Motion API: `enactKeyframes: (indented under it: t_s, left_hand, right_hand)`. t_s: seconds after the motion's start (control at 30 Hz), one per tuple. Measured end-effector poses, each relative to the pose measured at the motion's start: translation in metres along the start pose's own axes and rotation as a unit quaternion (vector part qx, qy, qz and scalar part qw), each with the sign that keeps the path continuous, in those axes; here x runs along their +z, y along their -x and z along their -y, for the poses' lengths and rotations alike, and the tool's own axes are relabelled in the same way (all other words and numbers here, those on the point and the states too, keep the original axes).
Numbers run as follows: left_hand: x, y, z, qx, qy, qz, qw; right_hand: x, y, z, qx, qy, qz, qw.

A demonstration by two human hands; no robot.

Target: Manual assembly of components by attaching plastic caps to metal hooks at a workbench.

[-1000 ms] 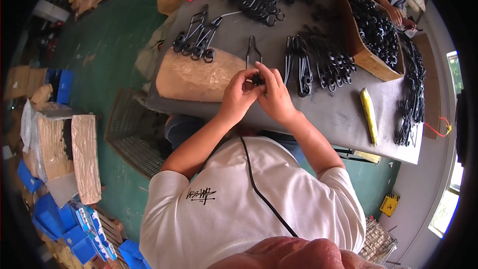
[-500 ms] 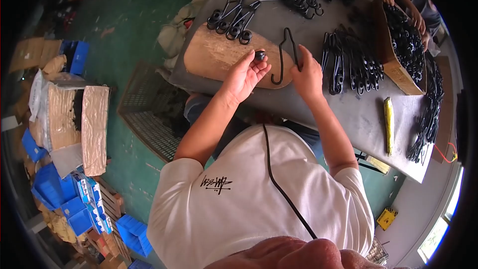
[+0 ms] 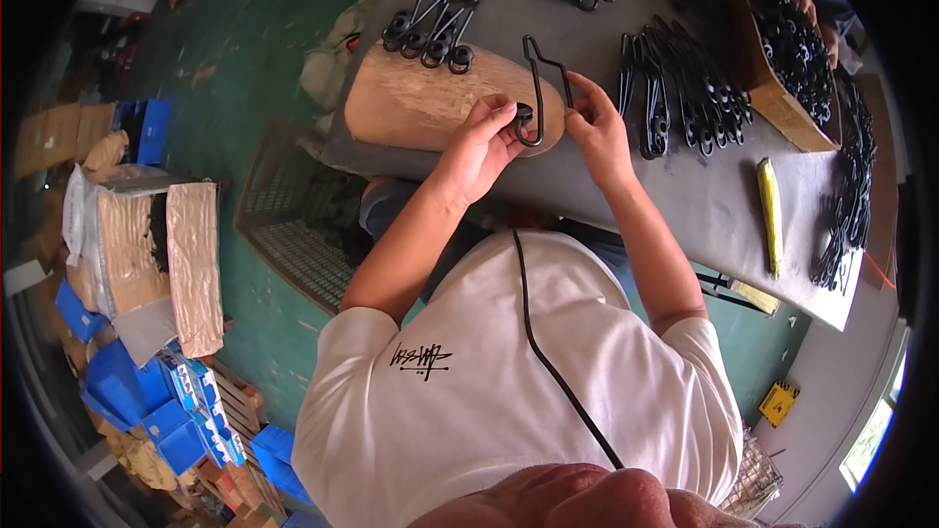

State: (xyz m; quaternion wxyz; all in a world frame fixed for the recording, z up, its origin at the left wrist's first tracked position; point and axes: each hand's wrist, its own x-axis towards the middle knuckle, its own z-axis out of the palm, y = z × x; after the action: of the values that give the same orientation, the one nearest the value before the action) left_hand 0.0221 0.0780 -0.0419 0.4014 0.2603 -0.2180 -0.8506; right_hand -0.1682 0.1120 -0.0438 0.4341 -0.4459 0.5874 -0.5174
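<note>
While pinching one black bent-wire hook (image 3: 541, 88) between left hand (image 3: 486, 142) and right hand (image 3: 597, 127), holding it just above the brown paper sheet (image 3: 430, 103) on the grey table (image 3: 685, 196). Lying beside: two piles of hooks (image 3: 435, 24), one yellow tool (image 3: 771, 215). Sitting further right, one cardboard box (image 3: 773, 98) brimming with black hooks.

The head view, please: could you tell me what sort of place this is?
Probably a small workshop or assembly floor: piles of black metal hooks on a grey worktable, a cardboard box full of them, blue bins stacked on the green floor.
</note>
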Motion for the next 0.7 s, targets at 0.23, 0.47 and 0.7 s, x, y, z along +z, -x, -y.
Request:
enactKeyframes:
  t_s: [0.23, 0.47, 0.7]
  left_hand:
    - [0.007, 0.005, 0.003, -0.003, -0.042, -0.011, 0.999]
    - [0.002, 0.010, 0.006, 0.030, -0.121, 0.005, 0.992]
    - [0.015, 0.001, 0.020, 0.310, -0.474, -0.125, 0.815]
  right_hand:
    - [-0.008, 0.002, -0.009, 0.014, -0.011, 0.020, 1.000]
    - [-0.004, 0.007, -0.009, 0.006, 0.025, 0.022, 0.999]
    - [0.043, 0.027, -0.008, -0.089, -0.056, -0.102, 0.989]
